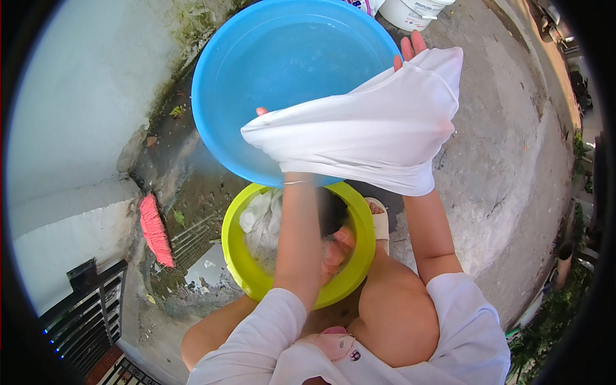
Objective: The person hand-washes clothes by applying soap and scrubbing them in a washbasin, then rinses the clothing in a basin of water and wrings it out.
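Note:
A wet white garment (356, 130), apparently a shirt, is stretched across both my forearms over the near right part of a blue plastic basin (211, 120) of water. My left hand (261, 111) is inside it at its left end, hidden but for a fingertip. At the upper right my right hand (410, 49) holds up the other end from within, with several fingers showing past the cloth. Nearer me, a yellow-green plastic basin (233, 260) holds soapy water, white cloth (262, 216), dark cloth (332, 211) and orange-pink cloth (337, 252).
A white plastic bucket (409, 14) and a printed bag (361, 5) stand beyond the blue basin. At left lie a red-bristled broom head (156, 231) and a floor grate (192, 240), near a wall (86, 120) and a dark metal gate (91, 308). My sandalled foot (380, 224) is beside the green basin.

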